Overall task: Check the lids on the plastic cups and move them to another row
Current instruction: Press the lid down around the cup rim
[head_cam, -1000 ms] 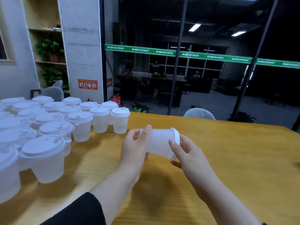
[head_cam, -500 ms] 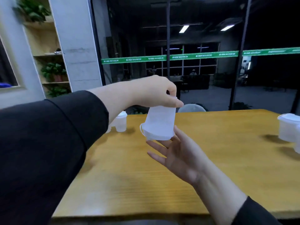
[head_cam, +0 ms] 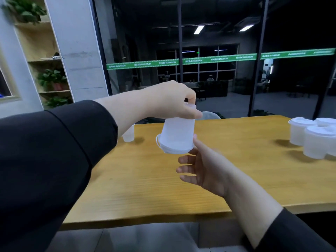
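My left hand [head_cam: 169,102] grips a translucent plastic cup [head_cam: 177,135] by its base and holds it upside down above the wooden table [head_cam: 145,188]. The cup's white lid [head_cam: 172,150] faces downward and sits on the rim. My right hand [head_cam: 201,166] is open, palm up, just below and right of the lid, fingers spread and close to the lid's edge. A group of lidded cups [head_cam: 312,138] stands at the table's right edge. One more cup [head_cam: 128,135] shows partly behind my left forearm.
A glass wall with a green strip [head_cam: 181,60] runs behind the table. A shelf with plants [head_cam: 51,79] stands at the left. A grey chair back [head_cam: 211,115] rises past the table's far edge. The table's near edge [head_cam: 145,220] crosses below my hands.
The cup went from lying sideways between both hands to upside down in my left hand. My right hand let go and opened beneath it. The view swung right, away from the large cup group.
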`<state>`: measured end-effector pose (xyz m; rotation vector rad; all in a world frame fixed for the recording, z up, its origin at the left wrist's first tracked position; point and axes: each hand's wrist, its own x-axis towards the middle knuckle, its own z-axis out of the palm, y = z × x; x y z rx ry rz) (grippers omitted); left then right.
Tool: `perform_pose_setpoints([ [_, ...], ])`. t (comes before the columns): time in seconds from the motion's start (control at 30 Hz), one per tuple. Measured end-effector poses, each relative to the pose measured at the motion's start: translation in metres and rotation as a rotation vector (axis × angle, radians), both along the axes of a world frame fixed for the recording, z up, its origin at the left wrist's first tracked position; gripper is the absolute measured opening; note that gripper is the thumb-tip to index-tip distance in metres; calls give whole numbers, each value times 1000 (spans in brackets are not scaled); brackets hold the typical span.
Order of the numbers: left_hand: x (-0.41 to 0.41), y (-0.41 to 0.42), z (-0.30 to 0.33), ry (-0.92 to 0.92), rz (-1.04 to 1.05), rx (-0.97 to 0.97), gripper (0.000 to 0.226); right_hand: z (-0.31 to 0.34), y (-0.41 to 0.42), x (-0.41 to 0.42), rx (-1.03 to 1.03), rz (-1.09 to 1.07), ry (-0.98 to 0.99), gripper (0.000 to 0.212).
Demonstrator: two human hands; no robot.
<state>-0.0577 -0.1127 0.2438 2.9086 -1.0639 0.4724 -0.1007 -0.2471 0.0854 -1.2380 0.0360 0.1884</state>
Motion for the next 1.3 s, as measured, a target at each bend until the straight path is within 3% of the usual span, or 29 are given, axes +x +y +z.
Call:
perform_pose_setpoints([
  [0.1,5,-9,-22,-147,-11,-22,48,6,-24,-3,-123,-12,6,65],
  [0.23,16,-33,-84,-76,-157,-427,68,12,-71,-5,44,-112,44,61],
  [0.33,19,-78,-124,124,-206,-648,51,8,-110,-6,134,-323,45,52],
  [0.43,11,-135,-153,448,-250,-771,56,3,-154,-12,103,-511,-37,35],
  [0.57,0,-208,-178,860,-291,-961,40,-8,-218,-24,-89,-666,-146,45],
  [0.63,-2,-241,-182,981,-303,-985,23,-15,-244,-33,-170,-767,-163,53],
  [0.8,-5,-324,-198,1278,-340,-961,38,-35,-306,-57,-309,-953,-151,80],
  [0.83,-6,-339,-201,1310,-338,-948,38,-38,-318,-61,-325,-978,-145,80],
  [0.97,-17,-398,-209,1421,-322,-924,30,-52,-374,-76,-306,-1009,-137,44],
  [1.17,-18,-472,-206,1472,-229,-942,20,-68,-447,-71,-292,-1067,-98,38],
  [1.3,-17,-508,-200,1517,-211,-949,21,-73,-483,-57,-255,-1212,-22,46],
])
